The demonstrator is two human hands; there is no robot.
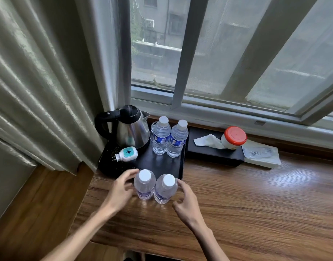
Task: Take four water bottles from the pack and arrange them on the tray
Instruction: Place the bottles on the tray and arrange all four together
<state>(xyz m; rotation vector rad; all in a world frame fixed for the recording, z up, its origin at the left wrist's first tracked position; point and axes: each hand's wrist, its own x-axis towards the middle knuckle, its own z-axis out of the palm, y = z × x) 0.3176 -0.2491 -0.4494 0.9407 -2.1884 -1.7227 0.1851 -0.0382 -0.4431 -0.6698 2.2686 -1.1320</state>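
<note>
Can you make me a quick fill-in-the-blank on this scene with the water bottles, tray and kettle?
1. The black tray holds ____ upright bottles at its far end beside the kettle.
2. Every bottle cap in view is ____ in colour.
3. The jar on the tissue box has a ____ lid.

Missing words: two; white; red

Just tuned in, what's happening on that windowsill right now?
A person is setting out water bottles. Two far bottles stand upright on the black tray beside the kettle. Two near bottles stand side by side on the wooden ledge at the tray's front edge. The left hand and right hand flank that pair, fingers open, not clearly gripping.
</note>
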